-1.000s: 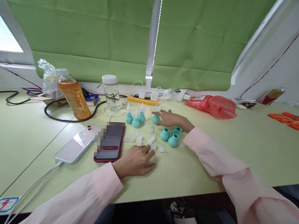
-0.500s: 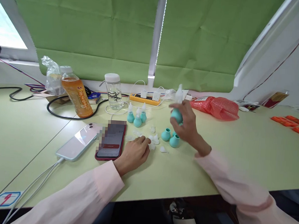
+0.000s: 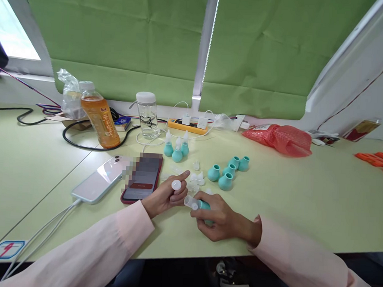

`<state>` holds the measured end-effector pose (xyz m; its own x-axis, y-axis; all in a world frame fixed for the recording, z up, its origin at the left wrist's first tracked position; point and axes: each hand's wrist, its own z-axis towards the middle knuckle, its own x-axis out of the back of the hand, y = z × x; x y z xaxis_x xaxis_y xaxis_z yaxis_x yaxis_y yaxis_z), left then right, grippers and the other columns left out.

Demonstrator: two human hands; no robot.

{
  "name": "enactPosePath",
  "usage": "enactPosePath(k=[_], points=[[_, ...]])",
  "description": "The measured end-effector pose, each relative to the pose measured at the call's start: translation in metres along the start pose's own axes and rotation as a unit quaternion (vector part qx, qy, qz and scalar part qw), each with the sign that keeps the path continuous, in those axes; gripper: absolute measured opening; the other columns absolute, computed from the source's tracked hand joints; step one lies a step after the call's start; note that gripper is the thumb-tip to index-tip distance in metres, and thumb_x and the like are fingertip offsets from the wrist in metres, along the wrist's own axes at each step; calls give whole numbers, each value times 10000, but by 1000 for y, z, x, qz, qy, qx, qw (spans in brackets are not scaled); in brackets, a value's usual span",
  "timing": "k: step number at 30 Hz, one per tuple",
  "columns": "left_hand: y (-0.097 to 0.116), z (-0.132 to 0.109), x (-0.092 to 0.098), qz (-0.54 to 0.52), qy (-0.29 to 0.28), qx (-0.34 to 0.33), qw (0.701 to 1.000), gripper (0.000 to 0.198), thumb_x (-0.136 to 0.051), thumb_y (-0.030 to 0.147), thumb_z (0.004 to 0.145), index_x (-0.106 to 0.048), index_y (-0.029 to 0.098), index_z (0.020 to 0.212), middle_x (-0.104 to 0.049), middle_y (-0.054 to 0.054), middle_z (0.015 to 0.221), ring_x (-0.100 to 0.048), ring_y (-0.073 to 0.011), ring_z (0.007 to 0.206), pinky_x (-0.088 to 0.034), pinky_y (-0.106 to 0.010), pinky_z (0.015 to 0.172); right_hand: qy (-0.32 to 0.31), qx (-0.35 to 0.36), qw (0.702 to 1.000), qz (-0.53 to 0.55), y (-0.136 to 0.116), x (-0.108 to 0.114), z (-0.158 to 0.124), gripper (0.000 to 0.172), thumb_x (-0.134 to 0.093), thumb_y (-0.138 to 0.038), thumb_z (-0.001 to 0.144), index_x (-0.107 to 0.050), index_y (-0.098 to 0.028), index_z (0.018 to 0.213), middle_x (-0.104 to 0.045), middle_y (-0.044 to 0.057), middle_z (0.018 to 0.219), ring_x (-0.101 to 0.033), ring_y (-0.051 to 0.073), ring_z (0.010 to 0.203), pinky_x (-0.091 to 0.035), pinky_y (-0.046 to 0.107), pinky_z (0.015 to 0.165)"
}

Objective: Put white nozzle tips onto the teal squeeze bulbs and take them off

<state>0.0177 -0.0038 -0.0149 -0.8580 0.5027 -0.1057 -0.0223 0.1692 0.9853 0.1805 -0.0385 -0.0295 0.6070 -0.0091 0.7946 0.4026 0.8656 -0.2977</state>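
My left hand (image 3: 165, 198) is closed around a small translucent white piece (image 3: 176, 185) with a round end facing up. My right hand (image 3: 219, 218) grips a teal squeeze bulb (image 3: 203, 206), whose clear plastic tube (image 3: 191, 202) points left toward my left hand; the two hands are close but apart. Just beyond them lies a cluster of loose clear plastic parts (image 3: 197, 178). Several teal bulbs with open necks (image 3: 225, 181) stand to the right of that cluster. Behind it stand three teal bulbs fitted with clear tips (image 3: 177, 154).
A red-cased phone (image 3: 141, 183) and a pale phone (image 3: 96, 180) on a cable lie at left. Behind are an orange drink bottle (image 3: 100, 120), a clear water bottle (image 3: 148, 119), a yellow power strip (image 3: 187, 126) and a red bubble-wrap package (image 3: 281, 139).
My right hand has brought the bulb down and left, tipping its tube from upright to pointing left. My left hand has risen from the loose parts with a translucent piece.
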Motion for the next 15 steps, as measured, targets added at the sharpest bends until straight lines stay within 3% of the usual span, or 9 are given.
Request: enactPosePath(k=[3,5,7,11,15], points=[[-2,2,3,43,98,-55,993,517,-344,534,762,-273,172,400,-233,71,322,-196,-37,311,-161,-198,352,-20,-17,1000,16,2,4,0,216,-432,-111,669,-570,-204,806,-489,66,884,-501,144,731,-420,247,593],[-4,4,5,128,180,-109,969,493,-398,520,744,-290,163,423,-248,70,362,-221,-38,351,-168,-194,370,-49,-32,998,37,2,8,1,253,-417,-101,680,-574,-194,856,-489,75,913,-506,149,757,-430,262,633],[-8,6,6,205,221,-142,943,459,-436,492,735,-293,160,452,-262,72,389,-242,-41,377,-186,-188,385,-83,-29,995,51,-1,10,2,282,-407,-99,701,-575,-182,912,-488,86,944,-509,152,775,-432,273,663],[-11,7,7,253,248,-162,921,311,-471,443,730,-392,171,601,-360,84,404,-343,-58,379,-265,-174,407,-139,-18,988,63,-5,10,4,332,-399,-110,754,-542,-205,1038,-480,84,994,-508,146,809,-423,283,717],[-12,6,7,257,228,-164,925,259,-434,406,759,-466,174,869,-516,26,597,-485,-85,422,-357,-185,402,-135,-42,988,53,-6,9,5,355,-390,-121,781,-512,-238,1093,-469,78,1031,-502,145,836,-417,286,735]])
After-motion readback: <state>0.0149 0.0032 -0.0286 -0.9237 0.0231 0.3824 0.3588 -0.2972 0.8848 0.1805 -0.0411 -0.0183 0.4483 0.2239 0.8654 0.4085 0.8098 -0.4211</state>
